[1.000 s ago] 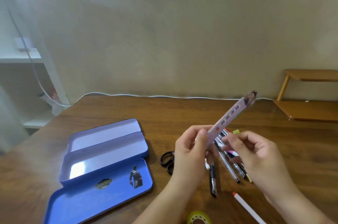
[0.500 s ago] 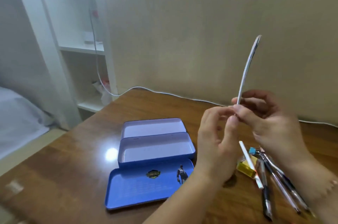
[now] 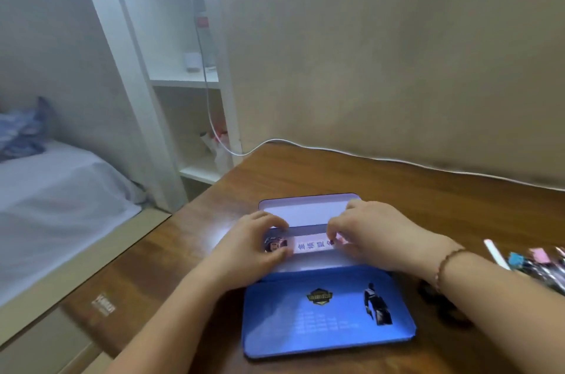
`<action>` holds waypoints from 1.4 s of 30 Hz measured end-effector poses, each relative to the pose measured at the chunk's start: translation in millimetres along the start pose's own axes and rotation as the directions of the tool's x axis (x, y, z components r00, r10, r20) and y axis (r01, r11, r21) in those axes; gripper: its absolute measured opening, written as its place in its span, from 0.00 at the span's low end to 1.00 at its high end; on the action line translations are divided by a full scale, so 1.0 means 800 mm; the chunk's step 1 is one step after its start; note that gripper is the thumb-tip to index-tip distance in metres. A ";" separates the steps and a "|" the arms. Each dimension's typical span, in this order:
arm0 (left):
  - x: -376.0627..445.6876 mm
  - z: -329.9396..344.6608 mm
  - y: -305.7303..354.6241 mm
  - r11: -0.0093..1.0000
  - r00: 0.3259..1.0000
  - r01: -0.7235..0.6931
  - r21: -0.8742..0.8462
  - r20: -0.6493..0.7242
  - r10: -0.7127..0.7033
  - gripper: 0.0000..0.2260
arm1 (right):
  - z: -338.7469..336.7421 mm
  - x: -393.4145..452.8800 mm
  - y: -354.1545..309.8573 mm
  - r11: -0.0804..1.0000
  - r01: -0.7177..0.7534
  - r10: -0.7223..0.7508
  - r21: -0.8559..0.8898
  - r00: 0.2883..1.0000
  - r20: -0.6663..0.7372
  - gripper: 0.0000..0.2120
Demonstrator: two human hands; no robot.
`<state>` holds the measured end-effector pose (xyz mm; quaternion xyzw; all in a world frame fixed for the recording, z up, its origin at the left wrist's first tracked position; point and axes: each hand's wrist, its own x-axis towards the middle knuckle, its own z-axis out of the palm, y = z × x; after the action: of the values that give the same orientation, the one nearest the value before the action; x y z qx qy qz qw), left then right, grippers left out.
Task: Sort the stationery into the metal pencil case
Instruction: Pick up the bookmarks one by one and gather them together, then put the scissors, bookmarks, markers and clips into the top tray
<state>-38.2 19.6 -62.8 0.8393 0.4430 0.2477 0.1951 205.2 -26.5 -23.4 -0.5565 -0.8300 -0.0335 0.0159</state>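
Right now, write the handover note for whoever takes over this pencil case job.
Left hand and right hand each pinch one end of the ruler, holding it flat in the middle tray of the open pencil case.
Done: ruler nearly placed, not yet let go.
Left: release it, then bring over the pens and clips lying on the desk at the right, and close the case.

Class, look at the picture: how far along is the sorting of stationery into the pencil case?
Done: the pencil case lies open. In hand: the left hand and right hand lower a ruler into its middle tray; nothing else shows inside. Left: the pens and clips at the right edge still lie on the table.
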 end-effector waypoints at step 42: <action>0.022 0.147 0.280 0.883 0.892 -0.368 0.290 0.378 0.248 0.24 | 0.004 -0.331 0.073 0.800 -0.560 0.593 0.215 0.792 -0.145 0.10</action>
<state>184.3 -97.3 -30.4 0.9501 0.3001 0.0483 0.0698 359.6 -248.8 -41.5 -0.7737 -0.6139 -0.0171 0.1554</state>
